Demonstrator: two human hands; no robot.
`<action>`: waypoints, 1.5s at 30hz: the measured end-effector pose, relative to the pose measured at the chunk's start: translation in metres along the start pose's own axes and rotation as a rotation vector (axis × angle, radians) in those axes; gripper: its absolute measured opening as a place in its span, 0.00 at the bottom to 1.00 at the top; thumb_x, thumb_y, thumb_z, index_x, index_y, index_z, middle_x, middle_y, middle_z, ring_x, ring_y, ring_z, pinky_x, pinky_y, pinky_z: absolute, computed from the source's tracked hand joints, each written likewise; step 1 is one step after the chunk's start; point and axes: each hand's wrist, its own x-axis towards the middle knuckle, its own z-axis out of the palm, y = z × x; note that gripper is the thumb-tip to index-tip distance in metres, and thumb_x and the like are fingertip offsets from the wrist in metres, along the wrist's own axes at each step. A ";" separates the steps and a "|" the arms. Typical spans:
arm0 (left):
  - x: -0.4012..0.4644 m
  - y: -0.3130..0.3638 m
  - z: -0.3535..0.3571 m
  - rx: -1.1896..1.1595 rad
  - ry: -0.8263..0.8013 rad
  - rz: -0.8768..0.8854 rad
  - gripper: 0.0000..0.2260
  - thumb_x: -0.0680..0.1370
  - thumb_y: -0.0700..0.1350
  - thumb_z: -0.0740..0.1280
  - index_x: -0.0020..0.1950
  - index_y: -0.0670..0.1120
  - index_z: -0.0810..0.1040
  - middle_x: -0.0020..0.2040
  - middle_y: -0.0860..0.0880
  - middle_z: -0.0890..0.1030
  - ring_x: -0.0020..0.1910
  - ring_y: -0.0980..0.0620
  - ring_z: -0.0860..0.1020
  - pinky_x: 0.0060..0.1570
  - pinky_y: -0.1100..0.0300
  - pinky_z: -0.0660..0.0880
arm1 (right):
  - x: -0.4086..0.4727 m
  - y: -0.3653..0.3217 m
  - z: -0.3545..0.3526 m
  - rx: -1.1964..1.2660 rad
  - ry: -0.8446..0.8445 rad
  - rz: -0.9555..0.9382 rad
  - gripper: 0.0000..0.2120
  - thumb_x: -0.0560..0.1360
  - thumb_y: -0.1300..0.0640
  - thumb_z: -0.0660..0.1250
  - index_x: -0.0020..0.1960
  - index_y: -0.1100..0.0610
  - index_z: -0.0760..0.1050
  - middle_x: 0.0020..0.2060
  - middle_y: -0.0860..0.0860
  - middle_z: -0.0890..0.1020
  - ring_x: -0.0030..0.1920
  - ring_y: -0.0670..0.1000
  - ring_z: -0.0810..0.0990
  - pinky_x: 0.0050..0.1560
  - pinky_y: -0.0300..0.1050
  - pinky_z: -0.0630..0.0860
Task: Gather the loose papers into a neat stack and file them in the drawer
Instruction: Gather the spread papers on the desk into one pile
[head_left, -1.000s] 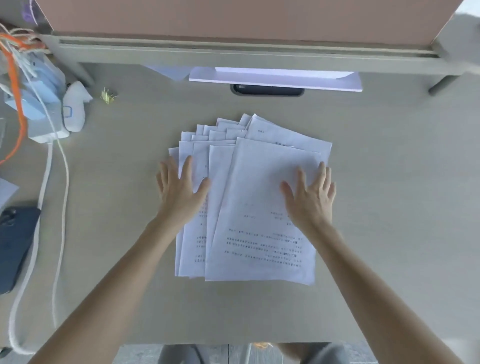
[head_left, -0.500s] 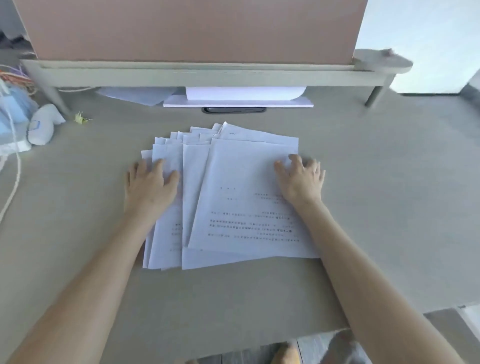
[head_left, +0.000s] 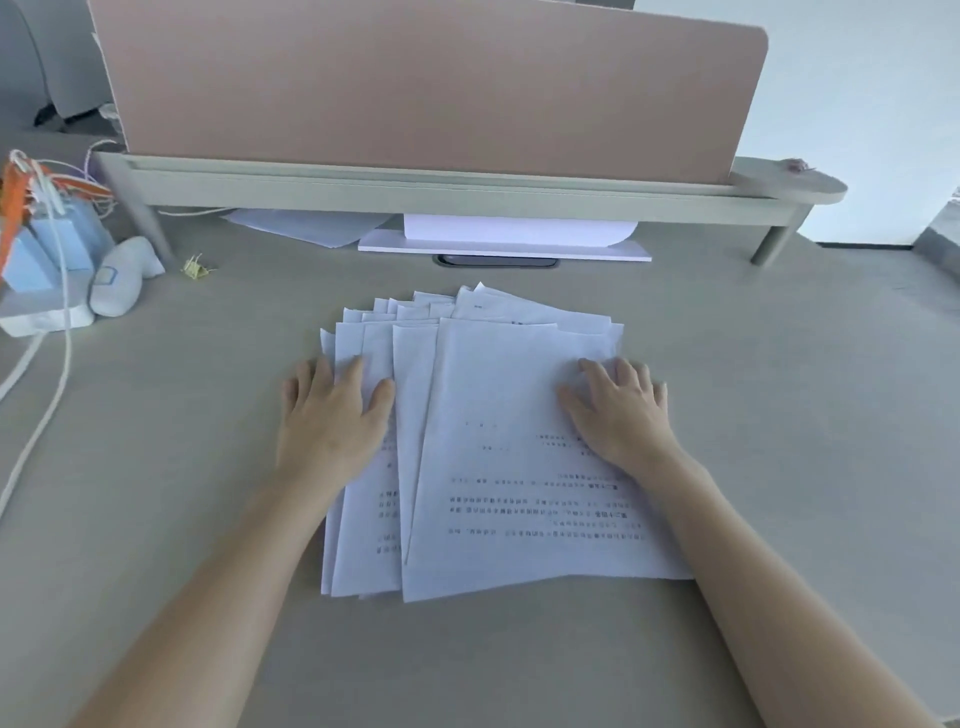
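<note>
Several white printed papers (head_left: 498, 405) lie fanned out and overlapping in the middle of the grey desk (head_left: 779, 415). My left hand (head_left: 332, 415) rests flat on the left edge of the pile, fingers spread, palm down. My right hand (head_left: 621, 410) lies flat on the right side of the top sheet, fingers apart. Neither hand grips a sheet. No drawer is in view.
A raised shelf (head_left: 467, 195) with a pink divider panel (head_left: 415, 88) runs along the back. Under it lie white sheets (head_left: 509, 239) and a dark slot (head_left: 496, 261). At the left are blue boxes with orange and white cables (head_left: 47, 244), a white pouch (head_left: 124, 280) and a yellow clip (head_left: 196, 267).
The camera has tilted up, showing more of the divider. Both hands have stayed flat on the pile; the sheets have closed together slightly from both sides.
</note>
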 end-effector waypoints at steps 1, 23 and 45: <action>-0.001 0.001 -0.001 -0.024 0.008 0.002 0.18 0.81 0.55 0.53 0.63 0.46 0.71 0.63 0.43 0.73 0.69 0.42 0.63 0.70 0.48 0.59 | 0.000 -0.002 0.000 0.003 -0.001 0.001 0.27 0.78 0.37 0.52 0.72 0.49 0.66 0.70 0.57 0.69 0.73 0.60 0.60 0.73 0.61 0.54; -0.012 0.023 -0.027 -0.505 0.083 -0.236 0.16 0.81 0.38 0.52 0.67 0.38 0.71 0.31 0.47 0.67 0.31 0.48 0.66 0.28 0.56 0.63 | -0.014 -0.002 -0.014 0.084 0.030 -0.086 0.27 0.79 0.38 0.55 0.69 0.56 0.69 0.69 0.50 0.73 0.72 0.54 0.64 0.70 0.53 0.58; 0.001 0.032 -0.015 -0.652 0.012 -0.283 0.23 0.81 0.38 0.51 0.72 0.50 0.73 0.31 0.51 0.67 0.30 0.52 0.64 0.29 0.61 0.63 | 0.000 -0.017 -0.010 0.482 0.058 -0.015 0.21 0.80 0.54 0.62 0.72 0.56 0.71 0.40 0.47 0.75 0.56 0.58 0.73 0.56 0.47 0.67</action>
